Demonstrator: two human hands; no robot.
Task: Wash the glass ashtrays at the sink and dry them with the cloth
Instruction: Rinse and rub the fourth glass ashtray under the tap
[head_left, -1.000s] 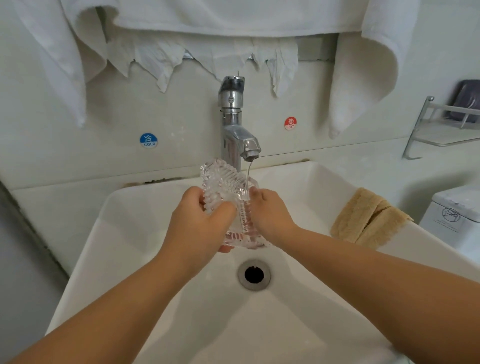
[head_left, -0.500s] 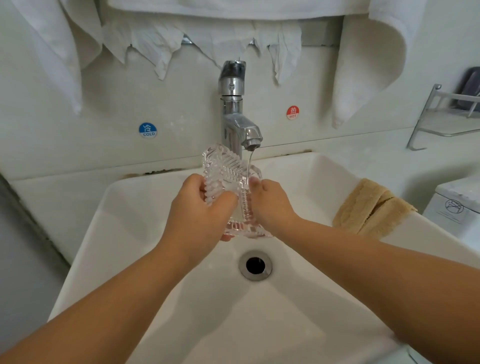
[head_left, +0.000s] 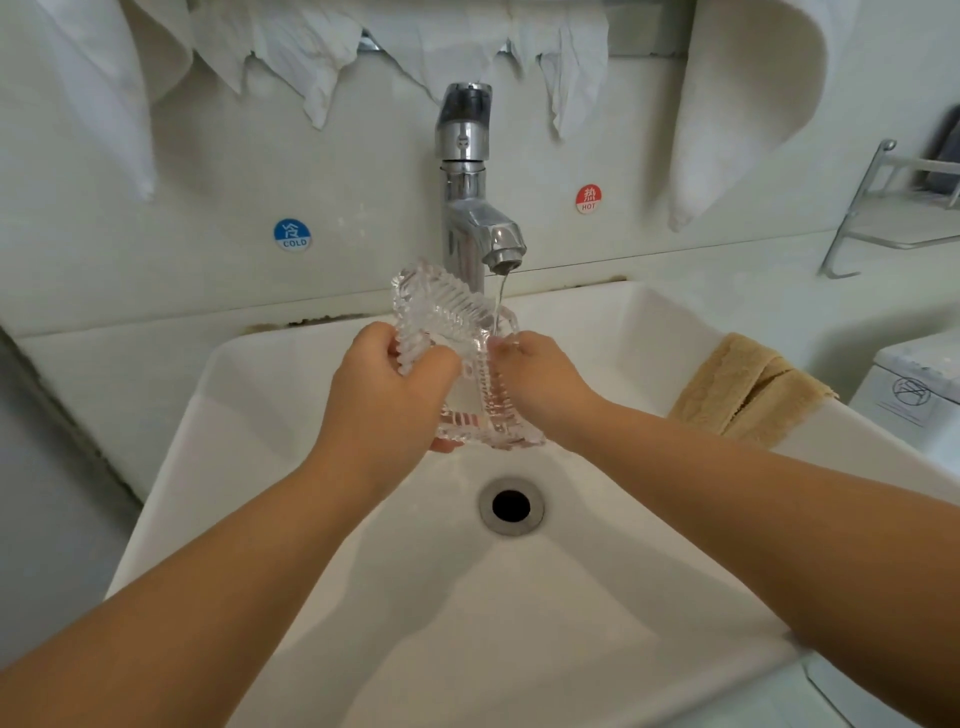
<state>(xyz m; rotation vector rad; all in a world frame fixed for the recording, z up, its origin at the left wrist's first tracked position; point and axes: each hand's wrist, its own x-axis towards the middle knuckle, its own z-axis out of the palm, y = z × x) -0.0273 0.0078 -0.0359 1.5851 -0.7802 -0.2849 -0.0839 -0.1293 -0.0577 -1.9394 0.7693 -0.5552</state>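
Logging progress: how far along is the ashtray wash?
Done: nothing visibly finished. In hand: left hand and right hand hold one glass ashtray tilted under the thin stream from the faucet, over the sink. Left: drying; the tan cloth lies folded on the sink's right rim, untouched.

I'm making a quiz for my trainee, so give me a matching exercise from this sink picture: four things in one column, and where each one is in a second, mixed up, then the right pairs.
Things:
1. glass ashtray
2. tan cloth
3. drain
4. COLD sticker

Places:
A. on the wall, left of the faucet
B. at the bottom of the sink
C. held in both hands under the running water
D. on the sink's right rim

Pairs: 1-C, 2-D, 3-B, 4-A
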